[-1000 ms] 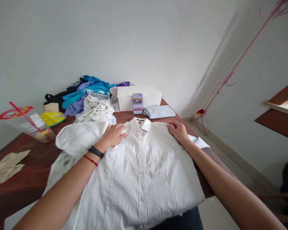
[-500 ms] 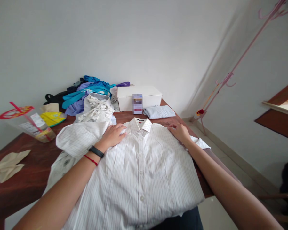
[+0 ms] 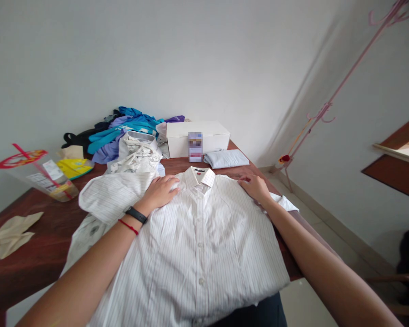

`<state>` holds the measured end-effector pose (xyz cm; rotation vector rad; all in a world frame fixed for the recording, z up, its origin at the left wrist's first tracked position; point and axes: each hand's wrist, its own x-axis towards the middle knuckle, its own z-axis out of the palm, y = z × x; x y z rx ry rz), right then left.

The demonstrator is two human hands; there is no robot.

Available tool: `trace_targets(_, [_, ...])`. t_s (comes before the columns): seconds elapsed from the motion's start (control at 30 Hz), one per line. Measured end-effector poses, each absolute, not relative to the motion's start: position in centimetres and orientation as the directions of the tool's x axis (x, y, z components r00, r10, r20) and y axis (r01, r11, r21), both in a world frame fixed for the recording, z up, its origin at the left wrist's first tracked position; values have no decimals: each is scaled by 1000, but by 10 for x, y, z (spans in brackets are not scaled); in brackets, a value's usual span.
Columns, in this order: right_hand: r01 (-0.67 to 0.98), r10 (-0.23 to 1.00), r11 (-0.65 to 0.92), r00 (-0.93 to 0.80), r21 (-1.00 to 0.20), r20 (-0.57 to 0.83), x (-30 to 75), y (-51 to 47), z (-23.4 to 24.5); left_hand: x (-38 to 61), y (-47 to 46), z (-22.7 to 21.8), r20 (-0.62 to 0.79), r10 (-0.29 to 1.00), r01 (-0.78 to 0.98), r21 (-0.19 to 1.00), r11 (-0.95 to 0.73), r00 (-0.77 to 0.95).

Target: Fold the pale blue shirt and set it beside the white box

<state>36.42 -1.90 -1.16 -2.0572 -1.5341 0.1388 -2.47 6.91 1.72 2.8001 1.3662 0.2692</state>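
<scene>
A white pin-striped button shirt [image 3: 197, 245] lies face up on the brown table [image 3: 37, 259], collar away from me. My left hand [image 3: 160, 190] lies flat and open on the shirt's left shoulder beside the collar; a black band and a red string are on that wrist. My right hand [image 3: 255, 187] rests open on the right shoulder, fingers spread on the cloth. One short sleeve spreads out to the left, the other pokes out under my right forearm.
A heap of coloured clothes [image 3: 122, 131] and a crumpled pale shirt [image 3: 136, 156] lie at the back. A white box [image 3: 197, 136] and a folded pale cloth [image 3: 226, 159] sit behind the collar. A plastic cup [image 3: 41, 177] and a beige rag [image 3: 12, 234] lie left.
My right hand slid slightly outward along the shirt's right shoulder and flattened. My left hand stayed in place.
</scene>
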Motion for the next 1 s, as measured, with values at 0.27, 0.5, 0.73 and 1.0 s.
trace_targets(0.27, [850, 912, -190, 338, -490, 233, 364, -19, -11, -25, 69, 16, 158, 782, 781, 84, -619, 603])
trace_targets(0.5, [852, 912, -188, 336, -489, 234, 363, -19, -10, -26, 70, 15, 170, 777, 775, 96, -625, 606])
trace_targets(0.73, [849, 915, -192, 337, -493, 224, 363, -20, -9, -27, 72, 13, 172, 776, 775, 93, -626, 606])
trace_targets(1.0, [850, 913, -199, 342, -488, 223, 362, -20, -8, -27, 71, 13, 171, 776, 773, 96, -627, 607])
